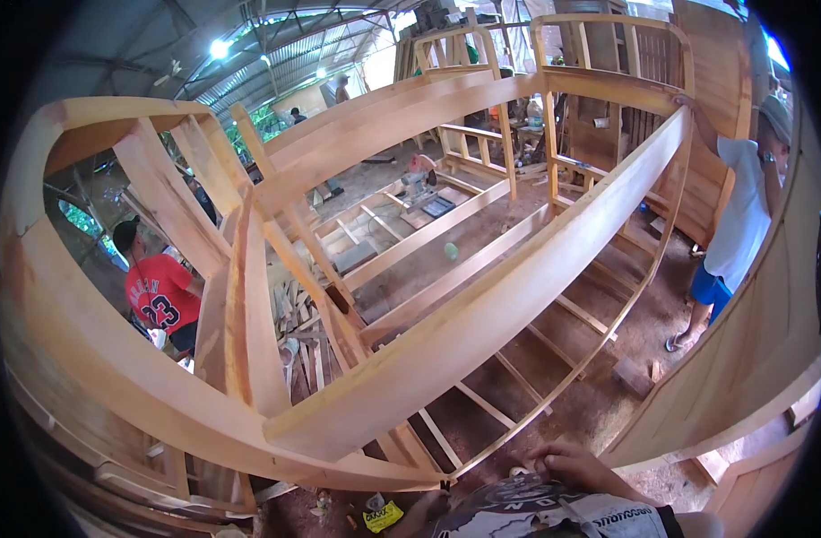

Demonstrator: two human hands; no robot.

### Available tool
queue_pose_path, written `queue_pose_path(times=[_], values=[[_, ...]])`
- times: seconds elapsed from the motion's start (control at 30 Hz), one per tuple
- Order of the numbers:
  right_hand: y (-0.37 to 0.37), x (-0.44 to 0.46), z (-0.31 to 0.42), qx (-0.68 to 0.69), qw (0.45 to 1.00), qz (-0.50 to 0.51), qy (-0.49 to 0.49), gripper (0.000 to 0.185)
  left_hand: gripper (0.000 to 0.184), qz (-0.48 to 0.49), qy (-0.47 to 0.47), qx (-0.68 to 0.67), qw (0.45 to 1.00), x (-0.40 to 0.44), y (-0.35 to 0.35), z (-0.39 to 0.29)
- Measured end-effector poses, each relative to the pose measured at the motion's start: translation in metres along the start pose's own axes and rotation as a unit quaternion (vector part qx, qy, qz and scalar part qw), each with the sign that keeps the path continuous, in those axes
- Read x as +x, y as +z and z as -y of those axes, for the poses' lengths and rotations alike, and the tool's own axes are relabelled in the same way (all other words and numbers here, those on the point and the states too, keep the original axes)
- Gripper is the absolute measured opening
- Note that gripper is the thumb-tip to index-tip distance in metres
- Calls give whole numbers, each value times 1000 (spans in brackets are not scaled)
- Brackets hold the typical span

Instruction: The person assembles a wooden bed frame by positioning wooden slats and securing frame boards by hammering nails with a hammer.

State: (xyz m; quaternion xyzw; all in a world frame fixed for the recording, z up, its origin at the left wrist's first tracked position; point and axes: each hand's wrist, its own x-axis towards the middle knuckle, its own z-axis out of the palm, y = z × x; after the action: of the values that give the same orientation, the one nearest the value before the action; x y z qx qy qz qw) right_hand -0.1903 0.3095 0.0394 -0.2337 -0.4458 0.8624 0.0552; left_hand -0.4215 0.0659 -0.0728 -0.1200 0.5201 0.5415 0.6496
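A large wooden bed frame fills the view. Its long wide side rail (482, 309) runs from the near left headboard (142, 386) to the far end. In front of my shirt, my right hand (567, 462) is curled, its fingers bent together. Whatever it may hold does not show. Low by the frame's near corner, a dark shape looks like my left hand (418, 513); its fingers are hidden. A thin curved wooden strip (599, 372) ends close to both hands. Below the near headboard lies a yellow packet (382, 516).
A person in a white shirt (738, 215) touches the rail's far end. Another in a red jersey (162, 291) is behind the left headboard. Wood offcuts (307, 332) and a power tool (419, 170) lie inside. A wooden panel (742, 359) stands at right.
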Motion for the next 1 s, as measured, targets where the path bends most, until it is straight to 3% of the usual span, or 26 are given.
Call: queue_pose_path(times=[0.07, 0.17, 0.27, 0.33, 0.4, 0.47, 0.53, 0.57, 0.6, 0.63, 0.67, 0.7, 0.73, 0.8, 0.87, 0.93, 1.0], values=[[-9, 6, -4, 26, 1000, -12, -14, 40, 19, 1, -31, -2, 1000, 1, 9, -8], [-20, 33, -6, -266, 951, -146, -57, 37, 19, -2, -79, -12, 997, 12, 31, -19], [-23, 56, -20, -304, 935, -172, -69, 39, 19, -22, -88, -16, 996, 48, 56, -29], [-19, 58, -22, -336, 928, -159, -36, 41, 19, -21, -43, 6, 999, 121, 43, -22], [-45, 82, -63, -422, 896, -121, -56, 54, 18, -41, 11, 33, 999, 206, 18, -8], [-55, 94, -84, -405, 907, -116, -13, 56, 18, -79, 62, 41, 994, 281, -1, 9], [-47, 99, -79, -387, 919, -44, 59, 57, 15, -60, 87, 21, 994, 278, 18, -3], [-34, 94, -68, -377, 921, -57, 77, 54, 17, -77, 106, 12, 991, 277, 24, 2], [-64, 116, -113, -370, 928, -19, 19, 48, 19, -101, 133, 0, 986, 274, 31, 1], [-43, 102, -80, -305, 951, -14, 48, 38, 20, -127, 160, -9, 979, 270, 38, 2], [-50, 106, -85, -98, 981, 24, 168, 30, 22, -153, 184, -11, 971, 267, 44, 2], [-57, 111, -98, -106, 989, 11, 105, 28, 24, -176, 203, -6, 963, 268, 47, 2], [-62, 112, -96, -49, 980, 9, 191, 29, 26, -193, 219, 2, 956, 260, 57, -3], [-56, 106, -74, -14, 965, 42, 259, 32, 38, -236, 224, 119, 938, 176, 105, -14], [-72, 131, -113, -36, 968, 56, 241, 35, 39, -206, 226, 194, 932, 178, 96, -12], [-52, 116, -80, -79, 966, 34, 245, 30, 42, -175, 229, 261, 921, 180, 89, -8], [-65, 126, -99, -20, 964, 102, 246, 24, 42, -128, 233, 163, 950, 180, 84, -2]])
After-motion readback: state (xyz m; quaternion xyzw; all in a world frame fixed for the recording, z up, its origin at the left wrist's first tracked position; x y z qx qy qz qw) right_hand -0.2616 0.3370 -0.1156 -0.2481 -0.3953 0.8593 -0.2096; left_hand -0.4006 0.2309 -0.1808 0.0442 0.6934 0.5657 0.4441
